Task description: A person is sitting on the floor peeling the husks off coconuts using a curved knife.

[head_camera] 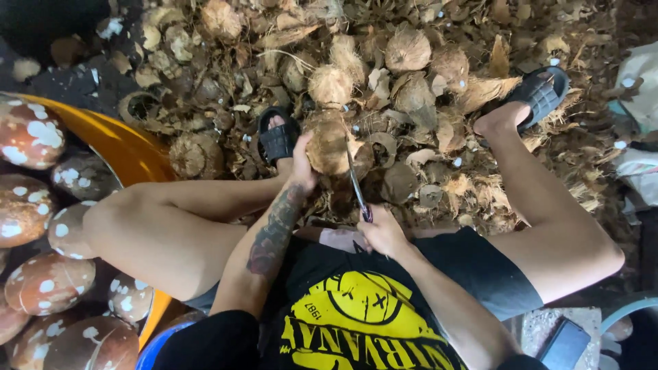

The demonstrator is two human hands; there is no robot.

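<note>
I sit low with my knees apart over a floor covered in coconut husk. My left hand grips a brown, fibrous coconut and steadies it between my feet. My right hand is closed on the handle of a long knife, whose blade points up and rests against the right side of that coconut. My left forearm bears a tattoo. Both feet wear black slide sandals.
An orange basin at the left holds several peeled brown coconuts with white patches. Unpeeled husked coconuts lie in the shell pile ahead. A dark phone-like object lies at lower right, beside a blue-rimmed container.
</note>
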